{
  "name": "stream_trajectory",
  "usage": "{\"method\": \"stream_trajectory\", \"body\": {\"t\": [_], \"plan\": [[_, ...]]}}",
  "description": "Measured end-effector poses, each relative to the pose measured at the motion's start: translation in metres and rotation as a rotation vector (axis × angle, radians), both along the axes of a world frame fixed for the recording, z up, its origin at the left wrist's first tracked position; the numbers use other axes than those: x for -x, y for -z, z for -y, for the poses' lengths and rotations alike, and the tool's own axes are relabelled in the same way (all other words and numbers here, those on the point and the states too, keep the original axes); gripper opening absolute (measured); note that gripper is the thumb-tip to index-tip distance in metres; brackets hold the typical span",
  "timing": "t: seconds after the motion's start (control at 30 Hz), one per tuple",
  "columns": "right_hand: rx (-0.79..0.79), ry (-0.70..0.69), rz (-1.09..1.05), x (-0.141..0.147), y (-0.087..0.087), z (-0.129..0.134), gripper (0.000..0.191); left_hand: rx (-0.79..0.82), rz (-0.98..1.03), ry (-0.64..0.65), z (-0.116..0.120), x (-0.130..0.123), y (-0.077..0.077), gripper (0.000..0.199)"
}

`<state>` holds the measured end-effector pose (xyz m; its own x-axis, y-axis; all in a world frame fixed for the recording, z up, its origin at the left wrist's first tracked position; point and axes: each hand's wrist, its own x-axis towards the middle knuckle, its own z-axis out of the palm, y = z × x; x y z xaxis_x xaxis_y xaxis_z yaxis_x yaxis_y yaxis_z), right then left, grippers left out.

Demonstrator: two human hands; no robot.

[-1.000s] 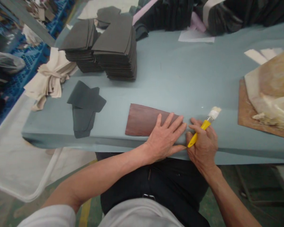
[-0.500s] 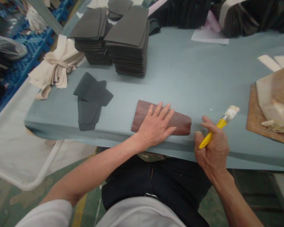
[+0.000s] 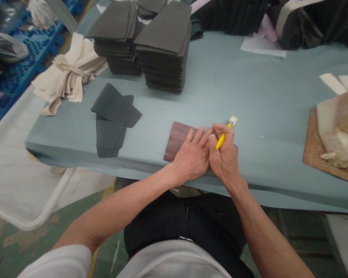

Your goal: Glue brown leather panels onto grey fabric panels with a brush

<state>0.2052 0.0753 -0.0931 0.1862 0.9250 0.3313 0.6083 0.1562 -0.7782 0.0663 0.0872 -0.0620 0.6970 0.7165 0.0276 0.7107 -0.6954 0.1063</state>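
A reddish-brown leather-like piece (image 3: 174,140) lies flat near the table's front edge. My left hand (image 3: 193,156) rests on it, palm down with the fingers stretched out. Right beside it, my right hand (image 3: 224,156) is closed around a yellow-handled paintbrush (image 3: 221,141), whose whitish bristles point up and away from me. The right hand's thumb and fingertips come against the left hand's fingers over the brown piece, and its right part is mostly covered by the hands. Whether the right fingertips also pinch the piece cannot be made out.
Dark grey cut pieces (image 3: 111,133) lie to the left on the blue-green table (image 3: 150,143). Behind them stand two tall stacks of dark sheets (image 3: 164,54) and a tied beige cloth bundle (image 3: 71,73). On the right is a brown board (image 3: 310,144) with glue-like residue.
My right hand, with the paintbrush, has moved left from beside the brown piece onto its right part, meeting my left hand. The left hand has stayed on the piece.
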Motion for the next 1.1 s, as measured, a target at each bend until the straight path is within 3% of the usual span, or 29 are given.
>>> {"method": "stream_trajectory", "body": {"t": [0.13, 0.3, 0.47, 0.73, 0.9, 1.1], "plan": [[-0.007, -0.008, 0.148, -0.003, -0.002, 0.003, 0.043, 0.007, 0.027, -0.007, -0.01, 0.015, -0.002, 0.064], [0.009, -0.047, 0.391, -0.008, -0.004, 0.01, 0.04, 0.016, 0.082, -0.165, -0.025, 0.048, 0.001, 0.071], [0.025, -0.068, 0.445, -0.015, -0.004, 0.016, 0.042, 0.028, 0.142, -0.267, -0.027, 0.065, 0.009, 0.072], [0.016, -0.07, 0.447, -0.013, -0.003, 0.015, 0.042, 0.058, 0.159, -0.283, -0.028, 0.065, 0.009, 0.07], [0.002, -0.056, 0.473, -0.013, -0.002, 0.015, 0.041, 0.093, 0.307, -0.313, -0.032, 0.076, 0.012, 0.063], [0.038, -0.027, 0.611, -0.011, -0.012, 0.017, 0.041, -0.049, 0.473, -0.371, -0.024, 0.109, 0.005, 0.047]]}}
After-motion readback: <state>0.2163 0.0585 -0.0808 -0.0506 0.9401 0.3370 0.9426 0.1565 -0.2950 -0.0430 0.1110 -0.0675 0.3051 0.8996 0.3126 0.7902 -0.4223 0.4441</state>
